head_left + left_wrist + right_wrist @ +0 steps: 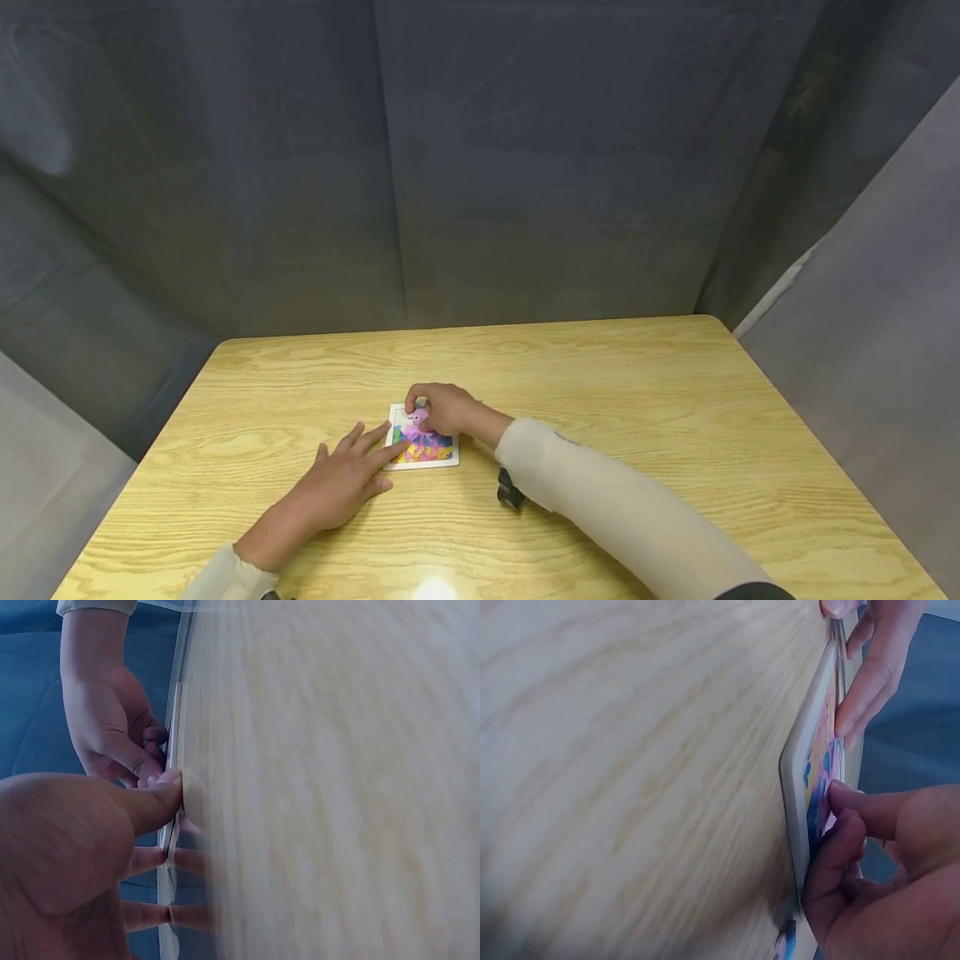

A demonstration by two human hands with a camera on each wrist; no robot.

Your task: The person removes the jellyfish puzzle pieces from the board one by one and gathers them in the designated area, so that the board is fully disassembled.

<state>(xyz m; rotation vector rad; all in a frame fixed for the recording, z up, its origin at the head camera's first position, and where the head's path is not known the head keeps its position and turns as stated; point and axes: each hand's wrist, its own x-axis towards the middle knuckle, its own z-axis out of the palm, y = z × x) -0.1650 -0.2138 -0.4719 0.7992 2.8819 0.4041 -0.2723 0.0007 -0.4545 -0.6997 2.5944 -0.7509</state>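
A small white-framed picture board [452, 460], looking like a puzzle with a pink figure above yellow and blue patches, lies flat on the wooden table. My left hand [341, 487] is palm down with fingers spread, its fingertips resting on the board's left side. My right hand [447, 410] reaches over the upper right of the board, its fingers curled. In the right wrist view, the thumb and index finger of that hand [892, 862] pinch a small pink piece [830, 822] at the board's surface. The fingers hide most of this piece.
Beside the board, a small blue and pink piece [786, 942] lies on the table [645, 780], close to my right hand. A black object [510, 490] shows at my right sleeve. Grey curtains [540, 167] hang behind the table and at both sides.
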